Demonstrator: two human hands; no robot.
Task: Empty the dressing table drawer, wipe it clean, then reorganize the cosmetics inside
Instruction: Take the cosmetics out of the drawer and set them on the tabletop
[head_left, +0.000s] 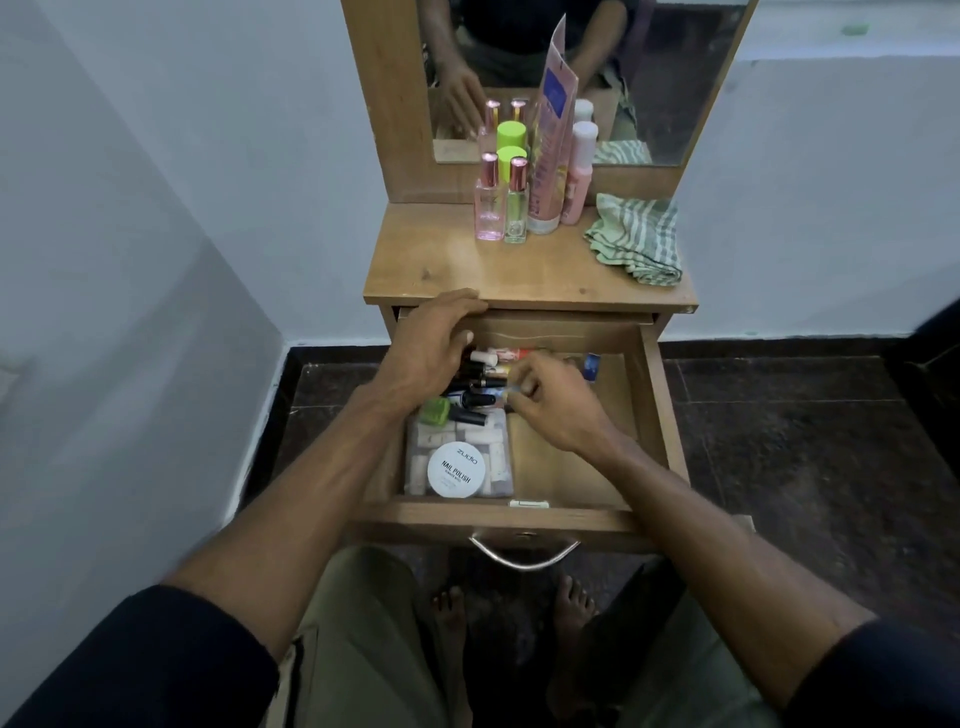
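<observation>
The wooden drawer (652, 415) stands pulled out below the dressing table top (467, 270). Its left half holds a row of small nail polish bottles (480, 400), a green-capped item (435, 410), a clear pouch (498, 457) and a white round nail polish remover tub (456, 469). My left hand (426, 348) rests curled over the bottles at the drawer's back left. My right hand (550, 400) pinches a small item at the right end of the bottle row; what it is stays hidden by the fingers. A blue item (591, 365) lies at the back.
On the table top stand two pink-capped perfume bottles (501, 200), a green-capped bottle (511, 136), a tall pink tube (551, 145) and a pink bottle (579, 171). A green striped cloth (636, 239) lies at the right. A mirror (665, 78) rises behind. A metal handle (523, 553) hangs on the drawer's front.
</observation>
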